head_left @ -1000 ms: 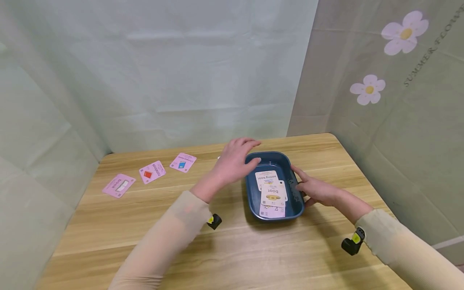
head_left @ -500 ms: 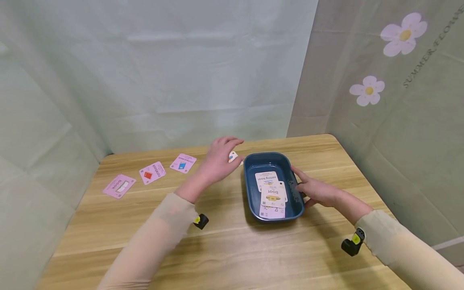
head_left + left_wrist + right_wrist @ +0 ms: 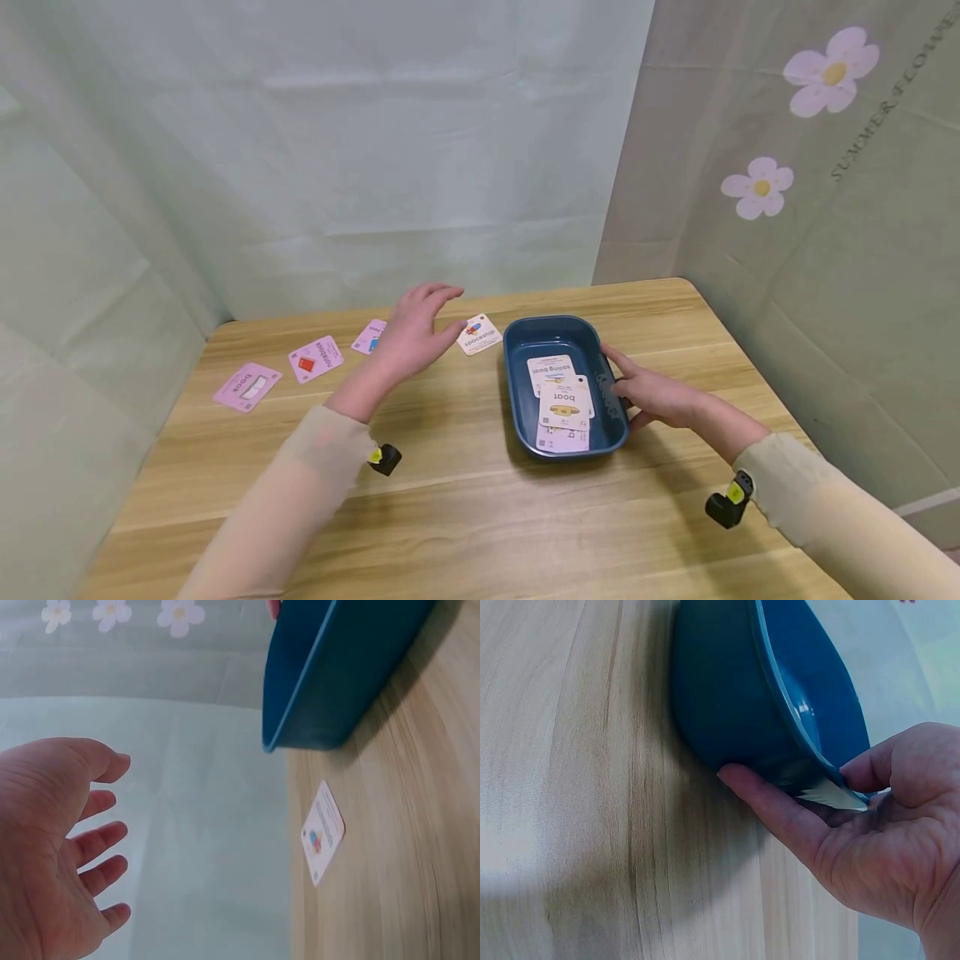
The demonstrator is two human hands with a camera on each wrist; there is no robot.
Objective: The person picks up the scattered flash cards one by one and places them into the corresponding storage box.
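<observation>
My right hand (image 3: 660, 396) grips the right side of a dark blue plastic bin (image 3: 516, 408), thumb over the rim and fingers along the outer wall, as the right wrist view shows. Inside the bin lie several overlapping word cards, among them a "sailing boat" card (image 3: 550, 367) and a "boat" card (image 3: 564, 400). My left hand (image 3: 416, 333) hovers above the table with nothing in it, its fingers loosely bent and apart. It partly covers a pink card with a blue book (image 3: 369, 336). Between this hand and the bin lies a white card with a colourful picture (image 3: 480, 334).
A pink "notebook" card (image 3: 316, 359) and a pink "book" card (image 3: 247, 387) lie on the left of the wooden table (image 3: 450, 517). Pale curtains (image 3: 390, 150) hang behind and at both sides. Each sleeve carries a small black wrist camera (image 3: 386, 459).
My left hand has moved left, away from the bin and toward the pink cards, uncovering the white card. My right hand and the bin have stayed put.
</observation>
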